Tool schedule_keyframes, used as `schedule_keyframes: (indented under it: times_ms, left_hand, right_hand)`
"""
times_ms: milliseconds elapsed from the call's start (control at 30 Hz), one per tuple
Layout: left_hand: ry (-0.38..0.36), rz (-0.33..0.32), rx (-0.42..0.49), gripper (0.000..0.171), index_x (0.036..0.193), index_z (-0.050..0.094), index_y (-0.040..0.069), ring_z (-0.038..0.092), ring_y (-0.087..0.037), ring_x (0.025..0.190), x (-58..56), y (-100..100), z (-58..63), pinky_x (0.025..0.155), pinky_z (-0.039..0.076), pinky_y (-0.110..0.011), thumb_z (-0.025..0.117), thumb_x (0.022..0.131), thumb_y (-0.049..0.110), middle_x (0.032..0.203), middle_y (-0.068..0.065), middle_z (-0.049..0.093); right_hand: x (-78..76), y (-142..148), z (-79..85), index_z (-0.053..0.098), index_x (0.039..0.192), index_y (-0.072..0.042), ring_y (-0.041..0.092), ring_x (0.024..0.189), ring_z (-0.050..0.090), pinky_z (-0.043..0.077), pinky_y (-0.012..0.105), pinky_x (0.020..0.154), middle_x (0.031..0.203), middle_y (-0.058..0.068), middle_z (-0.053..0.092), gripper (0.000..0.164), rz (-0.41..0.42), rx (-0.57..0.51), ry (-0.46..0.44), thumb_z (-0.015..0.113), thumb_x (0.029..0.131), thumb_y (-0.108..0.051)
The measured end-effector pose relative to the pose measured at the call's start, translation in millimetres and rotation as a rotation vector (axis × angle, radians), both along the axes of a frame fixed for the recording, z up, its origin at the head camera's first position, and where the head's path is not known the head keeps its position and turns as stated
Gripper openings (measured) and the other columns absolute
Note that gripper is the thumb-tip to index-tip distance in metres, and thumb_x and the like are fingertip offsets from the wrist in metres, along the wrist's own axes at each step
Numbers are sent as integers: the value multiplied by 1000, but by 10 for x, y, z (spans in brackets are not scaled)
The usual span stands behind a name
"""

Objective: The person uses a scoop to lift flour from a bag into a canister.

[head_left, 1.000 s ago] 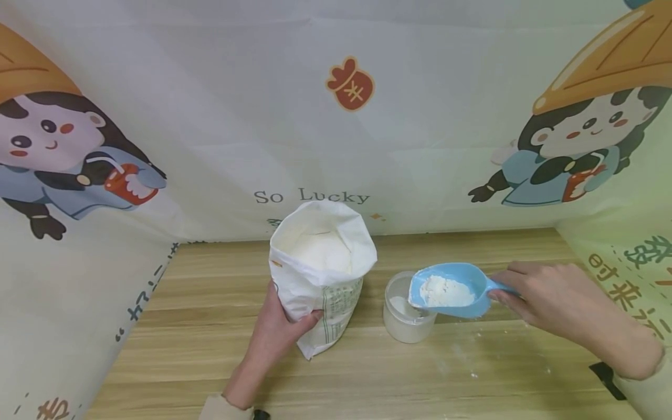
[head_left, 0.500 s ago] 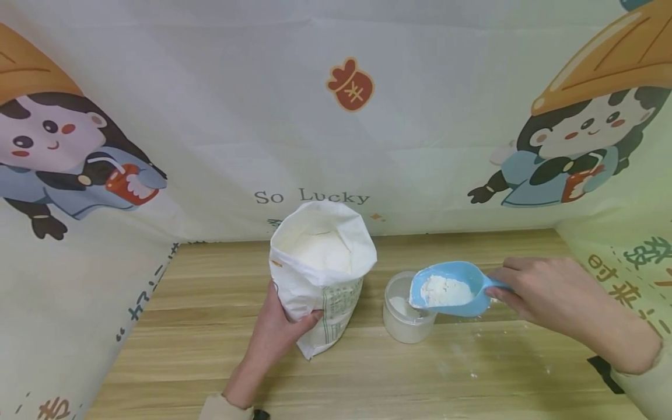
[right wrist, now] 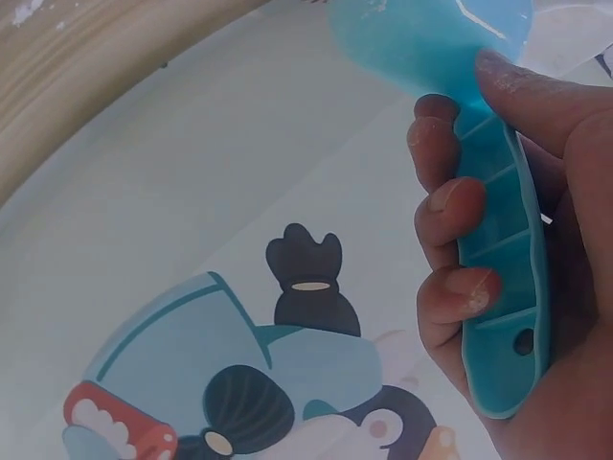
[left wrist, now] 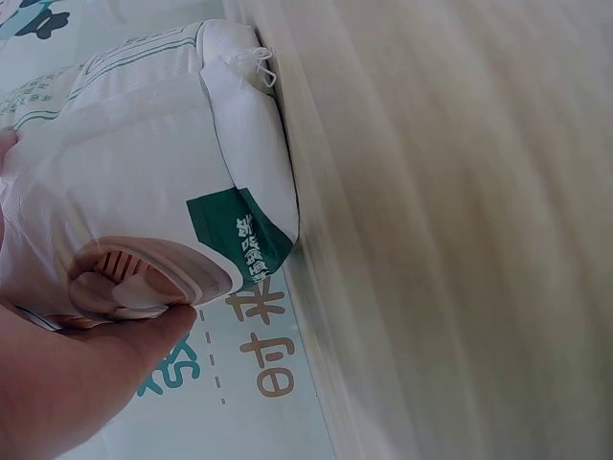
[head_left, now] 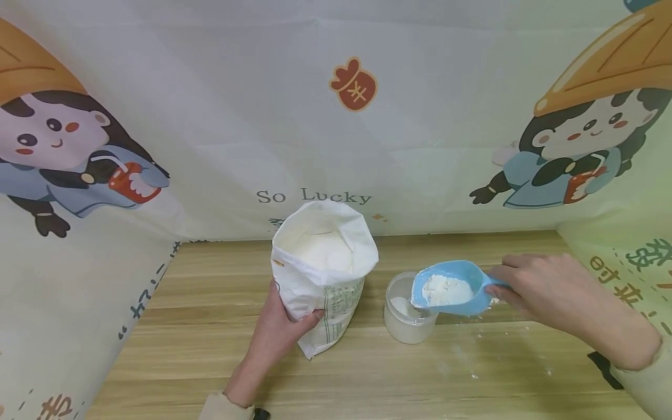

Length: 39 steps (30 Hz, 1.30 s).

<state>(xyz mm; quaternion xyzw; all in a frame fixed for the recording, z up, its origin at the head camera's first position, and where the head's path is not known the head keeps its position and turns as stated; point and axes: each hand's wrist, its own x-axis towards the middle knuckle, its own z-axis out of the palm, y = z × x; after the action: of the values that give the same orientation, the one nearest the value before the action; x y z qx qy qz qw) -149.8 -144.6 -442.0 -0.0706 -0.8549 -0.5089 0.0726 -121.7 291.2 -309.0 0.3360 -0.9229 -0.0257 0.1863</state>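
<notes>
In the head view my left hand (head_left: 286, 326) grips the lower side of a white bag (head_left: 343, 291), thumb across its front. The bag's top gapes wide, and white powder (head_left: 322, 251) shows inside. My right hand (head_left: 546, 289) holds a light blue scoop (head_left: 475, 303) by its handle, fingers curled round it in the right wrist view. A mound of white powder lies in the scoop. The scoop's front lip overlaps the rim of a clear round jar (head_left: 409, 332), which has white powder in it. The left wrist view shows the bag's base (left wrist: 259, 153) close to the tabletop.
The wooden tabletop (head_left: 199, 350) carries scattered white specks below the scoop. A pale printed cloth (head_left: 420, 116) with cartoon figures rises behind the table and along both sides.
Almost nothing moves. The right hand and the scoop have risen very slightly, and the view has shifted a little. The left hand keeps its grip on the bag.
</notes>
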Motion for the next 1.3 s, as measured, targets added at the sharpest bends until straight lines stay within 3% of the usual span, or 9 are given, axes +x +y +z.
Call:
schedule_keyframes:
  times_ms: [67, 133, 200, 467, 1300]
  left_hand:
    - [-2, 4, -2, 98, 154, 31, 11, 61, -32, 116, 3, 0, 3, 101, 48, -54, 91, 78, 24, 129, -15, 61]
    - [-3, 8, -3, 98, 154, 31, 10, 61, -32, 116, 5, -1, 5, 101, 48, -54, 91, 77, 24, 129, -15, 61]
    - [-2, 5, 0, 99, 154, 31, 10, 61, -32, 116, 4, -2, 6, 101, 48, -54, 91, 77, 24, 129, -15, 61]
    - [-4, 9, -12, 99, 154, 31, 8, 62, -33, 114, 10, 10, 17, 99, 50, -55, 91, 77, 23, 126, -16, 62]
    - [-6, -1, 15, 99, 154, 32, 10, 61, -32, 115, 2, 2, 10, 101, 49, -54, 92, 75, 20, 128, -15, 61]
  right_hand:
    - [-12, -16, 18, 70, 83, -20, 3, 54, 34, 30, 26, 45, 68, -14, 42, 37, -1, 14, 1, 62, 101, -51]
    - [-18, -34, 41, 68, 81, -21, 4, 54, 33, 29, 26, 45, 67, -13, 40, 21, -5, 25, -3, 79, 91, -36]
    - [-19, -52, 62, 70, 83, -19, 4, 53, 33, 30, 27, 45, 67, -13, 40, 18, -11, 34, -7, 86, 82, -28]
    - [-21, -105, 113, 79, 96, -13, 5, 54, 41, 37, 28, 45, 69, -11, 52, 22, -30, 61, -41, 87, 83, -29]
    - [-29, -293, 212, 77, 92, -15, 10, 52, 48, 38, 30, 42, 70, -7, 58, 24, -47, 140, -22, 90, 80, -32]
